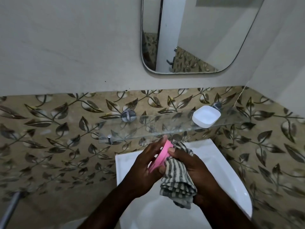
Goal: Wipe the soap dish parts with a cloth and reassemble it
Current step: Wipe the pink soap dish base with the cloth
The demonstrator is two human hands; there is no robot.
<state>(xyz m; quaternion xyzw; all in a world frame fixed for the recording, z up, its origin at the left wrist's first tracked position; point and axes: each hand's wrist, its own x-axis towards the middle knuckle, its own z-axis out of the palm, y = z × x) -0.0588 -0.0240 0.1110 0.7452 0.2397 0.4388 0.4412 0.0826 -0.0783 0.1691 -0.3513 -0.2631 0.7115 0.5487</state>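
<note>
1. Over the white sink (227, 164) the person holds both hands together, close under the front edge of the glass shelf (148, 128).
2. The left grip (143, 166) is wrapped round the pink soap dish part (160, 155), fingers curled over its far side and thumb against its lower edge. The pink part stands tilted on its edge, its rim facing the camera.
3. The right grip (194, 167) clutches the striped cloth (176, 177), grey and white, with the thumb lying across the top of the fabric. The cloth is bunched against the right face of the pink part, touching it, and its loose end hangs down below the hand over the sink bowl.
4. The white soap dish base (206, 116) sits apart from all this, up on the right end of the glass shelf, open side up.
5. The shelf hangs on chrome brackets (127, 115) fixed to a wall of leaf-patterned tiles (57, 129).
6. Above it a rounded mirror (189, 38) hangs on the plain grey wall.
7. A metal bar (9, 209) slants in at the lower left corner, blurred.
</note>
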